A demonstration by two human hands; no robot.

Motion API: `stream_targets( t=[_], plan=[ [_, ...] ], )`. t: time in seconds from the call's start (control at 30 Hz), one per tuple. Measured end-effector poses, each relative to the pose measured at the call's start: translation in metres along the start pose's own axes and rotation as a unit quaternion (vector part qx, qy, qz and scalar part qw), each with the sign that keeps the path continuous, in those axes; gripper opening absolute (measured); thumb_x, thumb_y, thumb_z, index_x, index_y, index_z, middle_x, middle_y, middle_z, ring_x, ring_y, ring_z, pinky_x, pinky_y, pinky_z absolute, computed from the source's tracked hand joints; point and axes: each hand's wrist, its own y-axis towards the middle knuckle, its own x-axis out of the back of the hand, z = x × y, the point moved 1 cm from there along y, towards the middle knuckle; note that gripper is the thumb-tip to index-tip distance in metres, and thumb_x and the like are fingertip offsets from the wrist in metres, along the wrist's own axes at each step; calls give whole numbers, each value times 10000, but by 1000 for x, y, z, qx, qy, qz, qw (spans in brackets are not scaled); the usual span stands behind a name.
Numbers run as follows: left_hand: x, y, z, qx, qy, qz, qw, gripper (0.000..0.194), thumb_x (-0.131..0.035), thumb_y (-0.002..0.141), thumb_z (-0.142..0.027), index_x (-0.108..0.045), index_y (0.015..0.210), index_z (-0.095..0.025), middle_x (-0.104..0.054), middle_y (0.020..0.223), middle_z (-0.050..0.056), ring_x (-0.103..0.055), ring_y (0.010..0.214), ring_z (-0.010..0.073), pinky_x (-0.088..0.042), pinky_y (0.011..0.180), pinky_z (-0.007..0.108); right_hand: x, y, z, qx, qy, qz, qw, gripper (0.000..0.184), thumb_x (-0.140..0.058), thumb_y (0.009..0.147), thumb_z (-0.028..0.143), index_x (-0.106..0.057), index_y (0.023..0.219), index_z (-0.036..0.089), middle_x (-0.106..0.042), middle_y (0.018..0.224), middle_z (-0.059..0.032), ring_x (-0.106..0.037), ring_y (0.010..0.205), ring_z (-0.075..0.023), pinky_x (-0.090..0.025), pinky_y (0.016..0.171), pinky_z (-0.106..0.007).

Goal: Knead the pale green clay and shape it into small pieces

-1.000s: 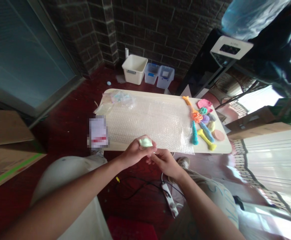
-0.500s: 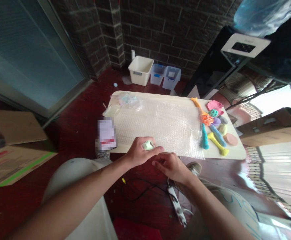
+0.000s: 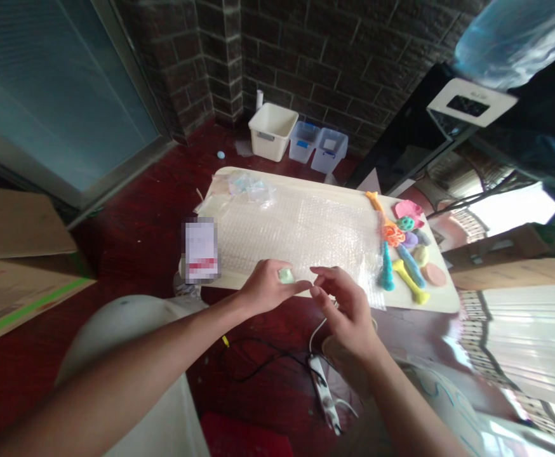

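Note:
My left hand is closed around a small pale green lump that looks like soft modelling clay; part of it is hidden by the fingers. Just to the right, my right hand has its fingers apart and slightly curled, with nothing in them. Its thumb is close to the left thumb tip. Both hands are over the table's near edge, by a sheet of bubble wrap. On the right end lie shaped coloured pieces, among them a yellow bone-like piece, a teal stick and an orange tangle.
Crumpled clear plastic bags lie at the table's back left. A blurred white card with a red band is at its left edge. Beyond are a white bin and clear boxes. A power strip is on the floor below.
My right hand has moved up and right, away from the left hand, and its fingers have spread. My left hand still holds the green lump. The view has shifted slightly.

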Motion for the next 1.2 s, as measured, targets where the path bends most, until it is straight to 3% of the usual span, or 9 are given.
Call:
stream_targets(
  t=[0.2,0.4,0.5,0.63,0.8,1.03,1.2],
  plan=[
    [-8,-3,-3,13,-8,70,997,434,-796,752,-423,-498,561,-171,-465,551,-46,-374,554,95,-259,501,239,-7,-5,8,65,-93,-3,994,203,-724,943,325,-754,1131,254,-609,872,-44,-592,733,-184,-508,650,-339],
    [-12,-3,-10,-32,80,77,993,348,-731,761,-359,-508,569,-172,-474,528,-44,-426,553,103,-232,522,254,-9,-13,0,46,-98,-59,992,93,-771,915,338,-786,954,256,-604,786,-30,-553,669,-174,-463,613,-334],
    [-15,-4,-11,-34,101,72,992,308,-710,760,-328,-528,569,-170,-492,517,-33,-459,551,112,-232,530,260,-11,-15,-3,-2,-47,-48,998,137,-754,930,360,-742,877,235,-631,802,-38,-559,688,-176,-450,620,-322],
    [-20,-4,-10,-32,117,67,990,213,-667,752,-236,-549,585,-172,-590,557,11,-555,571,150,-240,529,267,-16,-15,-4,-37,41,14,998,155,-712,960,369,-680,910,225,-624,845,-41,-580,797,-197,-478,719,-329],
    [-22,-2,-8,-16,132,63,989,167,-635,693,-114,-553,562,-178,-609,533,35,-551,534,169,-238,515,268,-20,-15,-5,-8,-30,22,999,196,-644,1000,365,-656,868,221,-591,835,-35,-555,770,-191,-450,698,-321],
    [-17,7,-6,-19,99,95,990,251,-692,773,-307,-605,583,-169,-618,548,25,-551,525,154,-276,497,254,-21,-8,-16,-70,69,-59,993,205,-721,944,384,-630,850,226,-553,732,4,-504,667,-168,-424,633,-296],
    [-11,11,11,-10,49,119,992,309,-745,761,-409,-609,635,-162,-599,575,-10,-544,552,133,-286,487,235,-16,-2,-26,-93,95,-30,991,186,-714,954,403,-691,1015,229,-650,867,-36,-580,752,-184,-462,678,-303]
  ],
)
